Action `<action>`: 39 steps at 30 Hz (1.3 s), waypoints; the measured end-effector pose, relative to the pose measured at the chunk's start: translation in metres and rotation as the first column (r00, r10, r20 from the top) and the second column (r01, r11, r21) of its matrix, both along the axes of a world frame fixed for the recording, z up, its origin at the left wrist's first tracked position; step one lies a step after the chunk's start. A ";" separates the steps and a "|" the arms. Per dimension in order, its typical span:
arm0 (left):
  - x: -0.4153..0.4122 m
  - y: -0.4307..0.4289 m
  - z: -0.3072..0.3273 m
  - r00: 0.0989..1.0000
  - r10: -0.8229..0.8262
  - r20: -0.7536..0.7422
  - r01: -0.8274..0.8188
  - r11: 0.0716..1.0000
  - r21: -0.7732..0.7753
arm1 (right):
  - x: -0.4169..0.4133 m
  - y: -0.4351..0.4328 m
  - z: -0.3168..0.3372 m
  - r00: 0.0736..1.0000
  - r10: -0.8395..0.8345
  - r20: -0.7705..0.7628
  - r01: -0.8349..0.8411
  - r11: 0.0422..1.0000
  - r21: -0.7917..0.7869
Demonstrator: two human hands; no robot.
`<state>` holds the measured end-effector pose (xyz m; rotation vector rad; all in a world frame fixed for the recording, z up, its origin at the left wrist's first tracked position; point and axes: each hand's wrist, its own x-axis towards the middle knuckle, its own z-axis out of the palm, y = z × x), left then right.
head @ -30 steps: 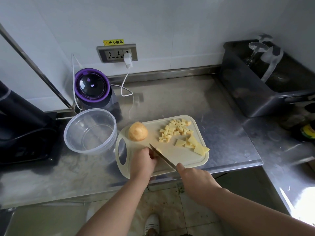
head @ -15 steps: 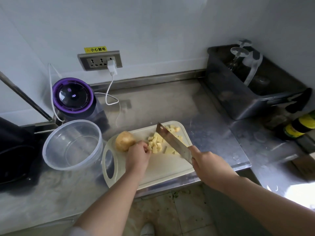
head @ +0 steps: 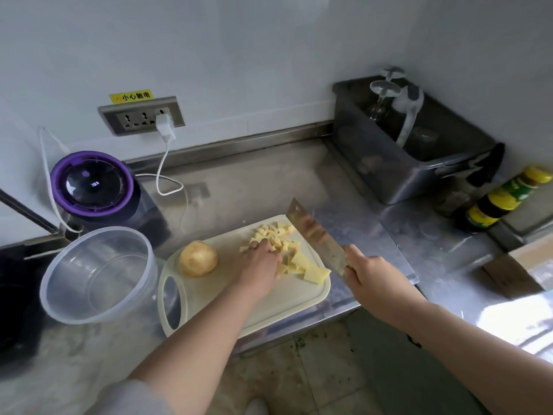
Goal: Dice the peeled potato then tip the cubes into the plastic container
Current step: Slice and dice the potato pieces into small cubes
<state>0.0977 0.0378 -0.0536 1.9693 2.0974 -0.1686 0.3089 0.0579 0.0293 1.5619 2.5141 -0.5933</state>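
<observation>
1. The pale cream plastic cutting board (head: 269, 307) lay on the shiny steel table (head: 269, 181). All the potato was on that board.
2. A pile of small yellow potato cubes (head: 276, 233) sat at the far end of the board. That bit of the cutting looked done.
3. A few flat yellow potato slices (head: 312, 273) lay by the board's right edge, just next to the cubes. They were not cut small yet.
4. A round, lumpy potato half (head: 198, 262) sat on the left part of the board, near its handle hole. No hand touched it, and it was not cut.
5. The left hand (head: 260, 263) rested in the middle of the board, on top of the pieces. Its fingers bent down over them. I could not tell if its grip pinched a piece or only pressed.
6. The right hand (head: 371, 277) was at the board's right edge. Its grip was wrapped tight round the handle of a wide steel cleaver (head: 317, 235). The blade was lifted over the board's far right corner.
7. The clear round plastic container (head: 89, 313) stood just left of the board. It had no potato in it.
8. I think less than half the job was done. The slices and the potato half were left to cut, and the cubes still had to be tipped in.
</observation>
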 end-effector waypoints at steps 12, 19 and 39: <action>0.026 0.024 0.005 0.850 0.401 0.343 -0.418 0.908 -0.026 | 0.015 -0.001 0.000 0.999 -0.032 -0.033 0.032 0.999 -0.018; 0.044 0.036 0.006 0.928 0.356 0.111 -0.344 0.932 -0.110 | 0.022 -0.001 0.002 1.000 -0.030 0.002 0.030 1.000 -0.009; -0.025 -0.075 0.016 0.987 0.027 0.156 -0.021 0.999 -0.043 | -0.010 -0.023 -0.012 0.983 0.185 -0.007 -0.185 0.977 -0.102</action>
